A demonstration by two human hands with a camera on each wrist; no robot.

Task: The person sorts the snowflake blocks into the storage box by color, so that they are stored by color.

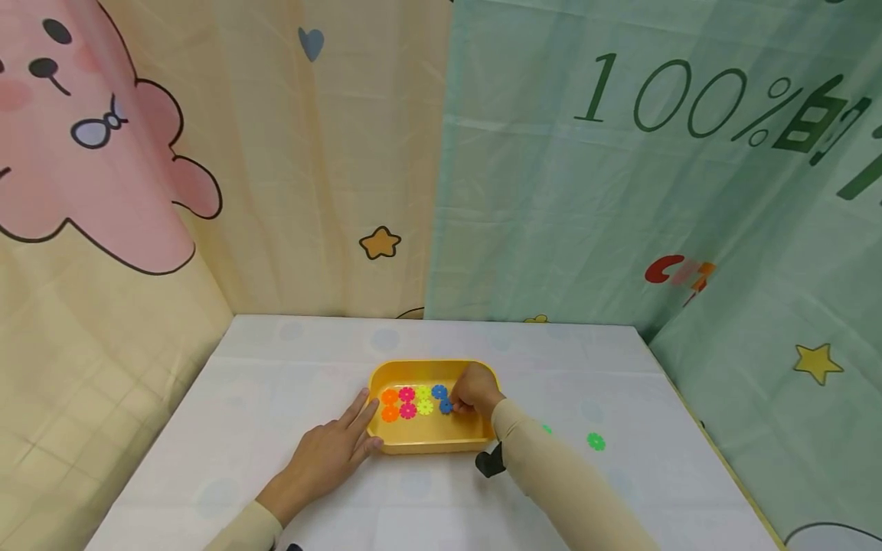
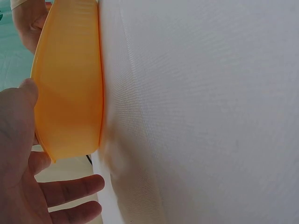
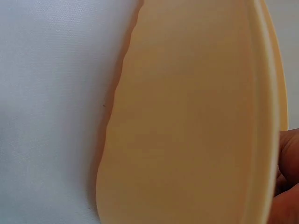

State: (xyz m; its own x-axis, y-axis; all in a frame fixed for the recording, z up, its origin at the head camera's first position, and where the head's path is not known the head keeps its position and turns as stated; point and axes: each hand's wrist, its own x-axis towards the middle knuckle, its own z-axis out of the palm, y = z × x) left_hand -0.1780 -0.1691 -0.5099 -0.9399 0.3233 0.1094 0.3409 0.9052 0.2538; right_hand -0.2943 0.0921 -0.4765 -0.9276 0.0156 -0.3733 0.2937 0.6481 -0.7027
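A yellow tray [image 1: 434,445] stands on the white table with flower-shaped plastic pieces in colour pairs on its floor. From the left these are orange [image 1: 390,414], pink [image 1: 408,411], yellow [image 1: 424,407] and blue [image 1: 439,391]. My right hand [image 1: 475,389] reaches over the tray's right end, its curled fingertips pinching the nearer blue flower piece [image 1: 445,406]. At the left end, my left hand [image 1: 332,457] touches the rim with spread, mostly straight fingers. In the left wrist view, its thumb [image 2: 29,91] rests against the tray's edge. The tray wall [image 3: 187,112] hides most of the right fingers in the right wrist view.
Right of the tray, a green flower piece [image 1: 596,441] lies on the white tablecloth [image 1: 386,505]. Another green piece [image 1: 547,429] shows partly behind the right sleeve [image 1: 558,474]. Printed curtains [image 1: 331,153] hang behind and beside the table.
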